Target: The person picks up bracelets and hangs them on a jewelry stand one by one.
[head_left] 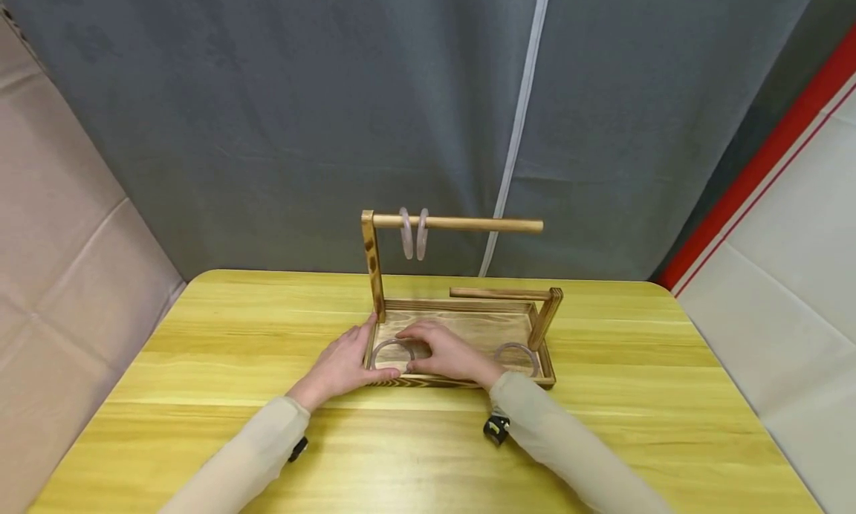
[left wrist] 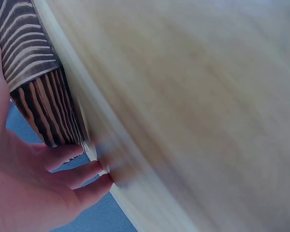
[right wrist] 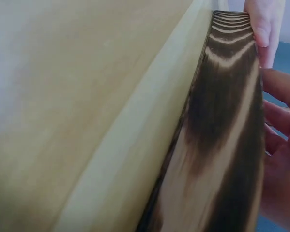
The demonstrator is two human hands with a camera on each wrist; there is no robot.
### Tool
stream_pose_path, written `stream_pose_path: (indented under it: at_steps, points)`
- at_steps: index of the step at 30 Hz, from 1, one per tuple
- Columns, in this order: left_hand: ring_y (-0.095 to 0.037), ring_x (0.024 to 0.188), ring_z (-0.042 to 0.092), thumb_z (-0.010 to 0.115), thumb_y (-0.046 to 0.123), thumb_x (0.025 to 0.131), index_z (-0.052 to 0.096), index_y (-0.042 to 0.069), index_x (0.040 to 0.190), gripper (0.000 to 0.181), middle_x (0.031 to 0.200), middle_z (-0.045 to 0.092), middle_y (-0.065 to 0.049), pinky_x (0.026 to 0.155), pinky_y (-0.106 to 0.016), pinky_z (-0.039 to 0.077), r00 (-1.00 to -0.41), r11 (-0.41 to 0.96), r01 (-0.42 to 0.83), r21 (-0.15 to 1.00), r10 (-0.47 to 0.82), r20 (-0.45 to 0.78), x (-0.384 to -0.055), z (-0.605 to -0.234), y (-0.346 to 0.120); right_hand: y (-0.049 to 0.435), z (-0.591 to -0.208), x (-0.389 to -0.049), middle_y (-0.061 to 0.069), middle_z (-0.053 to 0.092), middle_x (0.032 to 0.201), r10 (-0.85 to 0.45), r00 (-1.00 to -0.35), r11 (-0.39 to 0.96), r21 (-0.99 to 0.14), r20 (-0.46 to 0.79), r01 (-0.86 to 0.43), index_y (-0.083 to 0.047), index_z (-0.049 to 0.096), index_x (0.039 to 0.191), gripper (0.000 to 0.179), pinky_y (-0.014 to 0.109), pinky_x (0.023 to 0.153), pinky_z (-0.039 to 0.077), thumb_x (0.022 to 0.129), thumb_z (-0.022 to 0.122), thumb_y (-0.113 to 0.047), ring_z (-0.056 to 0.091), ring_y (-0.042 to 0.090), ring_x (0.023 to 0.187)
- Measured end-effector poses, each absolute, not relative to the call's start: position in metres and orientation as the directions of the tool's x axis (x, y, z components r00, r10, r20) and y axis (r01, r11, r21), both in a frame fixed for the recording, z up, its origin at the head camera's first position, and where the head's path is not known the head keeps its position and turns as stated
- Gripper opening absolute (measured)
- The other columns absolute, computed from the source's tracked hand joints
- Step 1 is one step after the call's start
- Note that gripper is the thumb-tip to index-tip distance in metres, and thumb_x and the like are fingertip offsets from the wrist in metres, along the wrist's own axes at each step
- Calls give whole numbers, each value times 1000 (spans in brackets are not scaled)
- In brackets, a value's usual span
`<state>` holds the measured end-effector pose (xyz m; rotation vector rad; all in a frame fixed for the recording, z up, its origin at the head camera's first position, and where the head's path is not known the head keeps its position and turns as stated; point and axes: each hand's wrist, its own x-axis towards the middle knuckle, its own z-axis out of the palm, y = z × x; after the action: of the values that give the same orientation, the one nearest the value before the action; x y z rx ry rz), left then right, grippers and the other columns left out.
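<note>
A dark-grained wooden stand has a shallow tray (head_left: 461,322) as its base. Two pale bangles hang on its upper bar (head_left: 481,223). In the tray's left part lies a pale bangle (head_left: 377,350), and my right hand (head_left: 446,352) holds its right side, thumb at the front and fingers at the back. Another bangle (head_left: 531,353) lies at the tray's right end, partly behind my right wrist. My left hand (head_left: 339,363) rests at the tray's front left corner, thumb along the front rim, fingers extended along the left side. In the right wrist view, the tray's front wall (right wrist: 217,130) hides the held bangle.
A shorter, lower bar (head_left: 498,294) reaches left from a post (head_left: 545,319) at the tray's right end. The taller post (head_left: 373,265) rises at the left. The stand sits on a yellow wood table (head_left: 635,365), with a grey curtain (head_left: 301,128) behind.
</note>
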<state>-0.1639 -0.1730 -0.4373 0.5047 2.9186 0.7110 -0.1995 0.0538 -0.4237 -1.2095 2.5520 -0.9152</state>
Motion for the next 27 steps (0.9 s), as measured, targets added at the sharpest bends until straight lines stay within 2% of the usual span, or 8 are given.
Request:
stream_pose_path:
  at_steps: [5,10,14,27]
  points:
    - [-46,130,38,64,72,75,16,1,153,116,145,37,-30,103,-61,34,-940,834,300,463,340,-2,-164,-438,-173,44,-428,-205,12,57,132,-784,-615,478,-553,82,-682,-3,58,132,50,38,107,37,85,75,-12,50,26,124]
    - [-46,129,39,64,73,75,16,0,153,117,144,37,-30,103,-61,35,-938,832,308,461,345,4,-165,-439,-173,38,-429,-209,11,57,133,-816,-573,458,-518,77,-722,-3,57,133,54,38,107,36,84,76,-16,50,27,123]
    - [-47,129,39,65,71,75,16,0,153,116,144,38,-30,102,-61,35,-937,830,313,461,349,8,-165,-438,-172,36,-430,-210,10,56,134,-822,-566,460,-513,62,-725,-3,56,134,56,38,107,36,84,77,-19,50,26,124]
    - [-46,128,40,66,70,75,17,-1,153,117,143,39,-31,102,-60,36,-940,834,307,458,341,9,-166,-438,-173,45,-437,-216,12,56,133,-726,-685,531,-580,65,-618,-2,56,132,62,41,106,37,78,82,-19,48,29,124]
